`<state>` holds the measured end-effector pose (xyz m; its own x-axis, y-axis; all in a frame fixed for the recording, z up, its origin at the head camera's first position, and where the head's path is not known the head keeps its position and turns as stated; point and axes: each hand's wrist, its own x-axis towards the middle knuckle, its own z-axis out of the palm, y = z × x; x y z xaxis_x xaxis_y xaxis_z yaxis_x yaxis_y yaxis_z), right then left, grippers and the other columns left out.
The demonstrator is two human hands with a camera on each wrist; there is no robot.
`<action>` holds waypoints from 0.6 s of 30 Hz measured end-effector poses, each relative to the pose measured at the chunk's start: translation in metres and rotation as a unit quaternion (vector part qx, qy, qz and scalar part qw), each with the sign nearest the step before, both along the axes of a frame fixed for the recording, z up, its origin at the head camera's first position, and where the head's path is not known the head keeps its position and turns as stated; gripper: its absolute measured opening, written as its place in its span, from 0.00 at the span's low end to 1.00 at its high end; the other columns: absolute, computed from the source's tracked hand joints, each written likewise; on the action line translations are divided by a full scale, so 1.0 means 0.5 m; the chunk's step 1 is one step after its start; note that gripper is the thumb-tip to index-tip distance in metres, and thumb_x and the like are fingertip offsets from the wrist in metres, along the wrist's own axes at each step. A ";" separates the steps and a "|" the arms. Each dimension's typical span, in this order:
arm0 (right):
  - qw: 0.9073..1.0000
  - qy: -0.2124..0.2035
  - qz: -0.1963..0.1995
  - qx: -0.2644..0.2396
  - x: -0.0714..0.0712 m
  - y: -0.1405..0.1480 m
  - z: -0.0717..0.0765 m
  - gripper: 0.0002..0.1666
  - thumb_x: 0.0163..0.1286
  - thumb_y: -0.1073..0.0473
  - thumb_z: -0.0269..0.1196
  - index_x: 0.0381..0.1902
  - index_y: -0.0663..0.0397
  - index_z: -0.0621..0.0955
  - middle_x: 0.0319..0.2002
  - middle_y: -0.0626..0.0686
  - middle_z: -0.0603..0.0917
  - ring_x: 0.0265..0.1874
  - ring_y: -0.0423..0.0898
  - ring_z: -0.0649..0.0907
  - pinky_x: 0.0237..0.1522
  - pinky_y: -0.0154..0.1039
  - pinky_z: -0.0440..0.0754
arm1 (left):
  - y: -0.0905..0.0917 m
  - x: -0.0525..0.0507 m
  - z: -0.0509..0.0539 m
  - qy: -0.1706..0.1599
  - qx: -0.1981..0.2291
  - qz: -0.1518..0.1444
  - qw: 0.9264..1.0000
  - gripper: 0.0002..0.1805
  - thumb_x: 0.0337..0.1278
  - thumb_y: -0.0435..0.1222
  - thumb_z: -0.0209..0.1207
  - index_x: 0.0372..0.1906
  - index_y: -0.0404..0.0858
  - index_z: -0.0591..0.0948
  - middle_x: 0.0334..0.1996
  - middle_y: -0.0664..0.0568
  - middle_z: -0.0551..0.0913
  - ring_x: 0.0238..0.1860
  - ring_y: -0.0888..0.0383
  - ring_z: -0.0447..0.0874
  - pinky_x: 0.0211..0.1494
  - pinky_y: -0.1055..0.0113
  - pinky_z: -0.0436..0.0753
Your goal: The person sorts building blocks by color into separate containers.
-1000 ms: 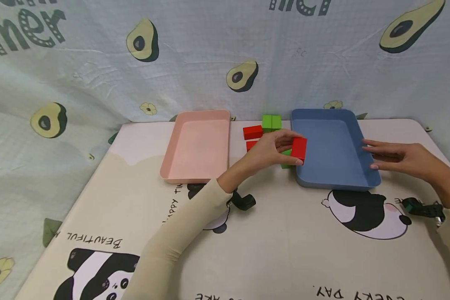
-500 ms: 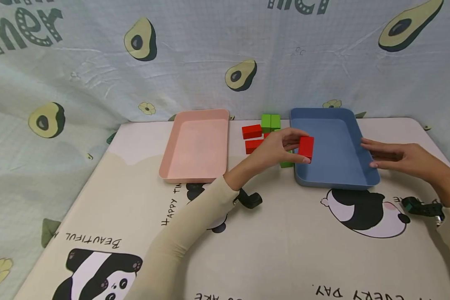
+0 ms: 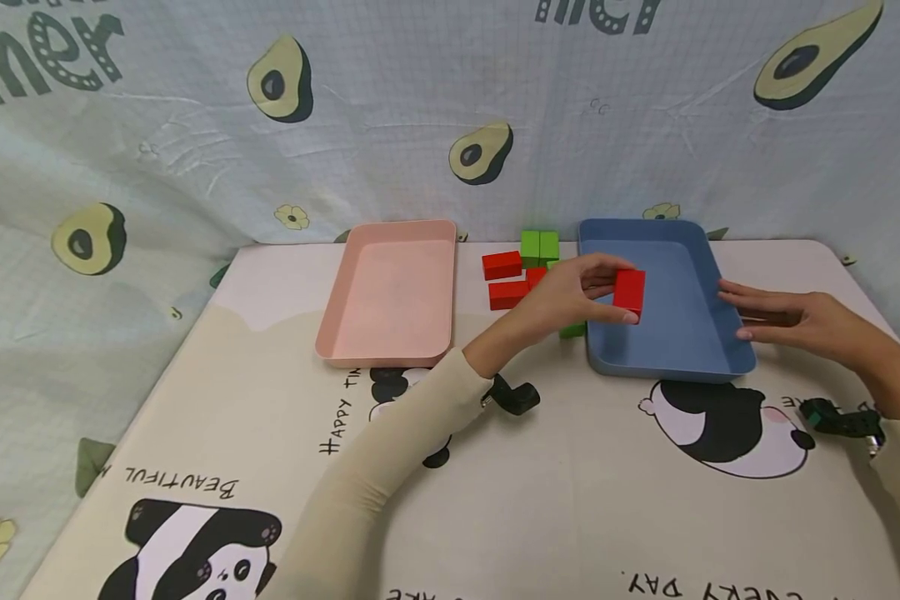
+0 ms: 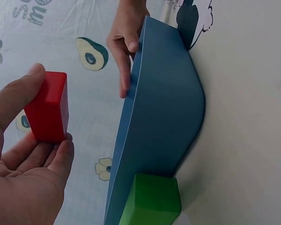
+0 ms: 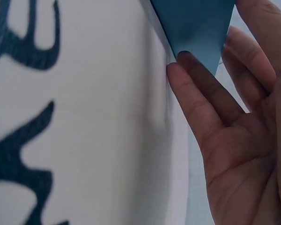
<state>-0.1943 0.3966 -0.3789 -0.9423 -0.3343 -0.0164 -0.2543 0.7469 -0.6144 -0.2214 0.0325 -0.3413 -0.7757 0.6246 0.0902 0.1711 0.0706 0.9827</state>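
Red block (image 3: 629, 291) has shifted rightward since the earlier frames, farther in over the blue tray (image 3: 690, 333), left hand (image 3: 588, 292) travelling with it; right hand (image 3: 802, 318) keeps its place at the tray's right wall.

Nearest: panda print (image 3: 202, 554) on the pale tabletop (image 3: 540, 508), lettering beside it upside down from this side; left sleeve (image 3: 397, 458) reaches across, dark wrist device (image 3: 516, 397) below the cuff; a matching device (image 3: 842, 418) by the right wrist; black-and-white animal print (image 3: 727, 427) just this side of the blue tray.

Middle ground: left hand clamped on the red block, thumb at its near end, fingertips at the far end; block clear of the tray floor, above rim level in the left wrist view; right hand's fingers extended, thumb and fingers apart, tips against the outer wall; one green block (image 4: 152, 201) beside the tray's left wall, mostly hidden by the left hand in the head view; pink tray (image 3: 390, 300) well to the left.

Between trays: two red blocks (image 3: 507, 295) plainly seen, another partly behind the left hand; farther back, a green pair (image 3: 540, 248), side by side.

Farthest: pale backdrop (image 3: 375, 167) printed with avocados, flowers, letters; folds showing.
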 end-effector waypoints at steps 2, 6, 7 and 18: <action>1.000 -0.004 -0.004 0.003 0.000 0.001 -0.001 0.38 0.68 0.55 0.71 0.74 0.46 0.72 0.72 0.25 0.63 0.60 0.11 0.60 0.49 0.09 0.63 | 0.004 -0.002 0.002 -0.001 0.006 -0.004 1.000 0.34 0.52 0.29 0.74 0.66 0.35 0.76 0.59 0.50 0.79 0.54 0.65 0.80 0.57 0.74 0.82; 1.000 -0.012 -0.011 0.009 -0.003 0.000 -0.001 0.38 0.69 0.53 0.71 0.75 0.44 0.72 0.74 0.28 0.62 0.60 0.12 0.59 0.49 0.09 0.62 | 0.012 -0.005 0.002 0.004 0.008 -0.005 1.000 0.34 0.52 0.29 0.74 0.65 0.34 0.76 0.59 0.48 0.79 0.53 0.65 0.80 0.57 0.74 0.83; 1.000 -0.016 -0.013 0.011 -0.003 0.000 -0.001 0.38 0.69 0.52 0.70 0.75 0.43 0.72 0.74 0.28 0.62 0.60 0.12 0.59 0.48 0.09 0.62 | 0.014 -0.006 0.000 0.008 0.007 -0.004 1.000 0.33 0.52 0.29 0.74 0.65 0.34 0.77 0.59 0.48 0.79 0.53 0.65 0.80 0.56 0.74 0.83; 0.999 -0.034 -0.020 -0.003 0.001 0.000 0.000 0.37 0.70 0.53 0.70 0.74 0.46 0.72 0.74 0.28 0.63 0.59 0.11 0.62 0.46 0.09 0.65 | 0.038 -0.013 -0.006 0.045 -0.028 0.006 0.999 0.33 0.51 0.31 0.75 0.64 0.34 0.78 0.58 0.47 0.80 0.50 0.65 0.81 0.52 0.77 0.83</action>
